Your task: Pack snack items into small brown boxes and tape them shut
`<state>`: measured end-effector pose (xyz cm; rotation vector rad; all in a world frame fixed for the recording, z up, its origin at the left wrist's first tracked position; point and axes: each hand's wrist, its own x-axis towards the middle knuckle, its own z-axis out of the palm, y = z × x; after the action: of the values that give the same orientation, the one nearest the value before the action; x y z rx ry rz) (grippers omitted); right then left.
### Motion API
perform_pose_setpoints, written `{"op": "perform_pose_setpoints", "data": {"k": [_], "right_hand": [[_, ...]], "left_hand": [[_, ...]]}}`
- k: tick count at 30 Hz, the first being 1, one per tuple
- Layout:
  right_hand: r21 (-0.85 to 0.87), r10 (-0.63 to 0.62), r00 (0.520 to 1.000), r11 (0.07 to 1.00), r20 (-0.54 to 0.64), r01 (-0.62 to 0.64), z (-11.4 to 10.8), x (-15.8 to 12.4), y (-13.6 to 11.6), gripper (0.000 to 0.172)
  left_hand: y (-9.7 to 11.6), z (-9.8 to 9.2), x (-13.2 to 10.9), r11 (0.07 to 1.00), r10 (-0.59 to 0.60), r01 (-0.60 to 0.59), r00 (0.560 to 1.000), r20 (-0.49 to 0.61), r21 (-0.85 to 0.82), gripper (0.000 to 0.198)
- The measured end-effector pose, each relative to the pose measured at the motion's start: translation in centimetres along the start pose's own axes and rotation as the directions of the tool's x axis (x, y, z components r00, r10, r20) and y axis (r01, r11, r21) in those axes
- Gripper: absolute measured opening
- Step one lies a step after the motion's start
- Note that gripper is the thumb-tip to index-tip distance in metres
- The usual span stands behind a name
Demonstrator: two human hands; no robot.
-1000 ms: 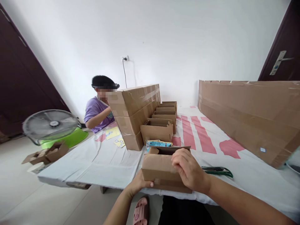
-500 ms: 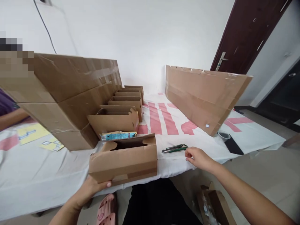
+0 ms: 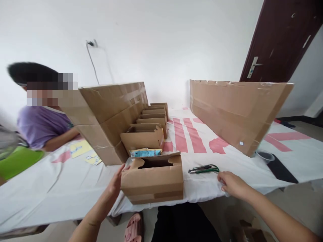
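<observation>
The small box (image 3: 152,179) sits at the near edge of the bench (image 3: 63,181), its top not closed yet. The left hand (image 3: 116,181) lies flat against its side. The right hand (image 3: 230,183) rests loosely curled, holding nothing, near the green knife (image 3: 204,168).

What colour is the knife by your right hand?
Green and black, in the head view: the knife lies near the right hand.
</observation>
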<state>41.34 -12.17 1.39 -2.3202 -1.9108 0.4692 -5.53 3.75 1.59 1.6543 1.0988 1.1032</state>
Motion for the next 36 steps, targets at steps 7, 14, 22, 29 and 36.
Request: {"op": "perform_pose_setpoints", "data": {"k": [7,14,22,29,36], "right_hand": [[0.009,-0.057,0.998,0.998,-0.014,0.057,1.5,0.5,1.0,0.027],[0.018,-0.081,0.996,0.996,-0.026,0.082,1.4,0.5,1.9,0.022],[0.121,-0.282,0.919,0.938,-0.277,0.325,-5.2,2.4,-6.0,0.017],[0.204,-0.582,0.728,0.712,-0.363,0.672,-8.1,5.1,-18.6,0.014],[0.216,-0.543,0.830,0.802,-0.129,0.558,-5.8,9.6,-23.8,0.024]], "left_hand": [[10.7,2.2,0.0,0.695,0.450,-0.422,0.887,0.105,0.582,0.042],[9.8,5.8,-0.8,0.444,0.450,-0.544,0.822,0.348,0.712,0.035],[10.3,6.1,-1.1,0.444,0.412,-0.532,0.836,0.363,0.721,0.030],[10.3,6.1,-1.0,0.443,0.388,-0.533,0.839,0.382,0.721,0.031],[10.1,6.1,-1.1,0.455,0.353,-0.517,0.852,0.386,0.725,0.030]]}}
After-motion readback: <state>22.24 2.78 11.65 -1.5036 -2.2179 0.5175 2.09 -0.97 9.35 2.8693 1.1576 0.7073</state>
